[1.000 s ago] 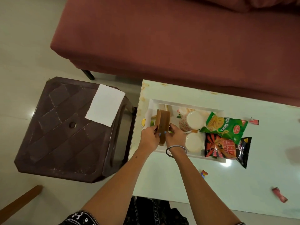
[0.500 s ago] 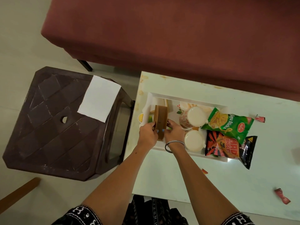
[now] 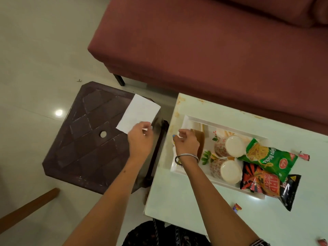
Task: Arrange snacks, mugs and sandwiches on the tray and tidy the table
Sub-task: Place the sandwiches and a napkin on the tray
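A white tray [image 3: 225,124] sits on the pale green table [image 3: 186,197]. In it are brown sandwiches [image 3: 200,139] at the left end, two patterned mugs [image 3: 230,145] [image 3: 227,170] in the middle, and a green snack bag [image 3: 268,158] and a black-and-red snack bag [image 3: 266,183] at the right end. My right hand [image 3: 186,144] hovers over the tray's left end beside the sandwiches, fingers loosely apart, holding nothing. My left hand [image 3: 141,140] is over the brown stool [image 3: 88,139], fingers pinching the near corner of a white paper [image 3: 137,111].
A maroon sofa [image 3: 213,41] runs behind the table. Small red candy wrappers [image 3: 304,155] [image 3: 237,207] [image 3: 322,242] lie on the table right of and in front of the tray. A wooden bar [image 3: 26,209] crosses the floor at lower left.
Both hands let go of the sandwiches, which now rest in the tray. My left hand moved left to the stool and took the corner of the white paper. The view shifted left.
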Demonstrator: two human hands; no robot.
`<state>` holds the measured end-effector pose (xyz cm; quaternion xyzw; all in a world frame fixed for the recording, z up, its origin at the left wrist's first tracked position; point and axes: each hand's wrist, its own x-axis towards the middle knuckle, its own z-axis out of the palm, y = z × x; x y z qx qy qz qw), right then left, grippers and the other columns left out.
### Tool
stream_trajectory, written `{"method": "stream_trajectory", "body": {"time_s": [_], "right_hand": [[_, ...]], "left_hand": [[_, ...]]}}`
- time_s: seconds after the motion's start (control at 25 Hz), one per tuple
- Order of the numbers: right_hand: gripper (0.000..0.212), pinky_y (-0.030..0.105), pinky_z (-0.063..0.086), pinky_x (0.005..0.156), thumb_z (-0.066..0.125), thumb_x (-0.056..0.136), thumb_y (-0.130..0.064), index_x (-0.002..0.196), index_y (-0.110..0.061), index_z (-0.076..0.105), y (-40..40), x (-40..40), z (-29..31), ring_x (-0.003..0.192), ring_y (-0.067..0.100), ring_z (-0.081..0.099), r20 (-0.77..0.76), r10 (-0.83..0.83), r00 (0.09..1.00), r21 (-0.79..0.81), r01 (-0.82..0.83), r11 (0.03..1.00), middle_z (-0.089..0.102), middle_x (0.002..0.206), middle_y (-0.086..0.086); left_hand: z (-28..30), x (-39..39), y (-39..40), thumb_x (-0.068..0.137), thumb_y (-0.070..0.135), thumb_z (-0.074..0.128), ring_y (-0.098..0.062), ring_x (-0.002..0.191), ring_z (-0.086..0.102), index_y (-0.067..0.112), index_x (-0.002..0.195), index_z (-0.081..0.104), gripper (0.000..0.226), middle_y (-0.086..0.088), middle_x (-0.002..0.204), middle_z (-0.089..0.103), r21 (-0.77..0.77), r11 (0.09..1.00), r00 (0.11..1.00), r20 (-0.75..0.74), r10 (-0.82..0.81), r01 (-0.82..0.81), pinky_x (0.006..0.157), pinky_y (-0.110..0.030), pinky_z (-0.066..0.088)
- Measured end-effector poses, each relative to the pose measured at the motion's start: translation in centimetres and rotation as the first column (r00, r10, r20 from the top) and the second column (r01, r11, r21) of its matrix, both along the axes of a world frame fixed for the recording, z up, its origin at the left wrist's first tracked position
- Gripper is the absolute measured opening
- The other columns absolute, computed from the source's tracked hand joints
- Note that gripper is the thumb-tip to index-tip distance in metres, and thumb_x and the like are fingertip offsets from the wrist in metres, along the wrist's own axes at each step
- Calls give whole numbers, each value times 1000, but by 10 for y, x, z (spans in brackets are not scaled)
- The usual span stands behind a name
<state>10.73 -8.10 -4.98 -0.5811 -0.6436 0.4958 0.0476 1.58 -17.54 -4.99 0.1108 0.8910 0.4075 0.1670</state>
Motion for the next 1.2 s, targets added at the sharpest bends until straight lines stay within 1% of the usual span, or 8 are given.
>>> {"method": "stream_trajectory", "body": {"time_s": [0.12,0.32,0.44,0.56,0.72,0.88,1.04,1.2], "right_hand": [[34,14,42,74,70,79,-25,109,-12,63,-13,-38,0,84,11,60,-12,40,999,-80,-41,996,68,107,4],[40,30,47,87,76,72,-29,104,-8,66,-25,-83,-15,101,23,62,57,40,998,-201,-28,979,69,106,6],[22,22,43,58,76,72,-29,67,-11,64,-30,-96,-23,72,23,60,46,19,999,-224,-8,975,64,69,-1],[23,20,37,51,75,72,-29,71,-11,62,-33,-102,-29,63,16,54,65,-9,998,-221,23,975,64,76,2],[32,28,45,69,74,74,-26,96,-4,65,-34,-103,-34,78,22,56,76,-55,996,-277,74,958,68,100,9],[21,26,42,63,70,77,-23,85,-10,56,-33,-99,-29,79,21,54,46,22,999,-228,-11,974,61,90,6],[19,26,41,66,66,81,-22,90,-15,50,-31,-78,-11,79,17,50,29,98,995,-79,-95,992,52,88,-1],[23,36,56,73,64,83,-27,98,-11,56,-22,-27,12,81,25,59,66,71,995,92,-77,993,57,87,6]], "left_hand": [[-2,-42,-16,84,16,62,-19,90,58,4,111,59,30,-15,111,62,-74,992,994,-10,105,-106,81,-33,51],[-17,-85,-22,79,29,69,-31,117,50,4,128,46,60,-17,124,54,-316,949,1000,30,5,5,95,-45,46],[-24,-96,-22,76,33,72,-31,115,52,3,124,48,62,-17,124,54,-377,925,994,106,-17,56,93,-44,46],[-28,-101,-21,73,36,74,-30,111,54,4,117,51,59,-16,118,58,-410,910,983,182,18,59,89,-42,47],[-28,-100,-21,74,32,74,-29,97,61,2,94,61,38,-16,105,65,-367,929,958,281,53,56,72,-34,45],[-22,-91,-22,74,23,74,-23,84,57,11,79,53,24,-9,91,62,-291,951,947,322,-5,104,67,-30,41],[-6,-64,-18,71,17,75,-19,77,56,13,79,53,24,-2,83,60,-213,971,958,285,-43,107,60,-25,41],[13,-15,-1,73,15,73,-17,76,60,11,92,64,21,-3,87,67,-89,987,963,245,-108,133,65,-25,46]]}}
